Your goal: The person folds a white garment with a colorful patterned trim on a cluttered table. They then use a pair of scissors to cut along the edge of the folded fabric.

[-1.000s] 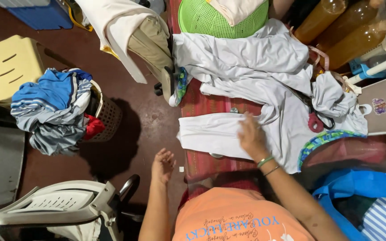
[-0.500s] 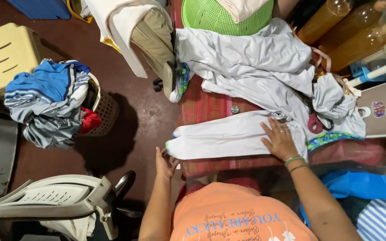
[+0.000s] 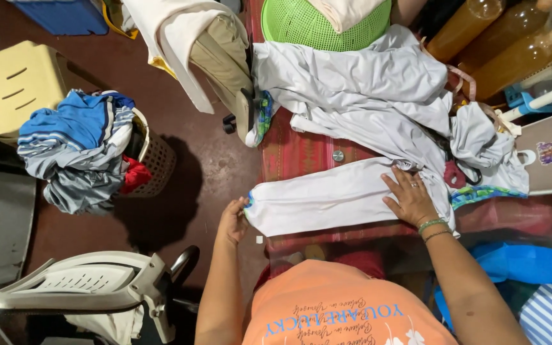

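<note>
A white long-sleeved garment (image 3: 365,121) lies spread over a red patterned mat (image 3: 295,153). One sleeve (image 3: 321,198) is stretched flat toward the mat's left edge. My left hand (image 3: 232,220) pinches the cuff end of that sleeve at the mat's edge. My right hand (image 3: 410,198), with bracelets on the wrist, presses flat on the sleeve near the shoulder, fingers spread.
A basket (image 3: 151,156) heaped with blue and grey clothes (image 3: 75,147) stands on the dark red floor to the left. A yellow plastic stool (image 3: 11,83) is farther left, a white chair (image 3: 91,287) near me. A green mesh basket (image 3: 317,22) and amber bottles (image 3: 499,45) sit beyond the garment.
My right hand slid right along the sleeve, smoothing it. My left hand moved up from the floor side and took hold of the cuff, pulling the sleeve straight.
</note>
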